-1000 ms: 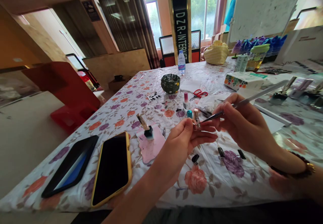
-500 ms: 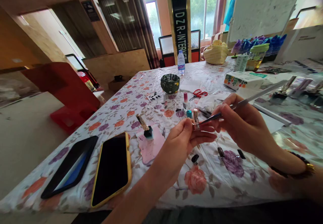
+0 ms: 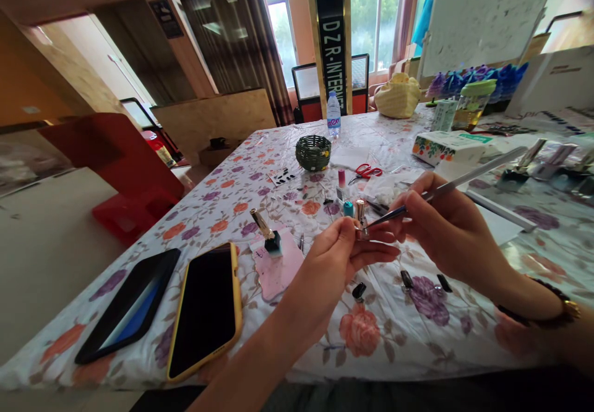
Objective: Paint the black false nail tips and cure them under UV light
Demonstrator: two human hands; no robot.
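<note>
Between the thumb and fingers of my left hand (image 3: 341, 245) is a small shiny piece that looks like a false nail (image 3: 361, 233), partly hidden by the fingertips. My right hand (image 3: 439, 226) grips a slim nail brush (image 3: 457, 182) like a pen, its dark tip at the small piece. Just behind my left hand stand a teal-capped bottle (image 3: 348, 208), a gold-capped bottle (image 3: 360, 210) and a pink-capped one (image 3: 341, 183). Below my hands lie black false nails (image 3: 359, 291). An upright nail polish bottle (image 3: 273, 242) stands on a pink sheet (image 3: 283, 270).
Two phones lie at the left, one dark (image 3: 130, 307) and one yellow-cased (image 3: 204, 313). Farther back are a woven basket (image 3: 313, 153), red-handled scissors (image 3: 369, 171), a water bottle (image 3: 333, 115) and a tissue box (image 3: 448, 146). More polish bottles (image 3: 515, 174) stand at the right.
The brush tip has shifted very slightly at the small piece in my left hand. Both hands keep nearly the same place and grip.
</note>
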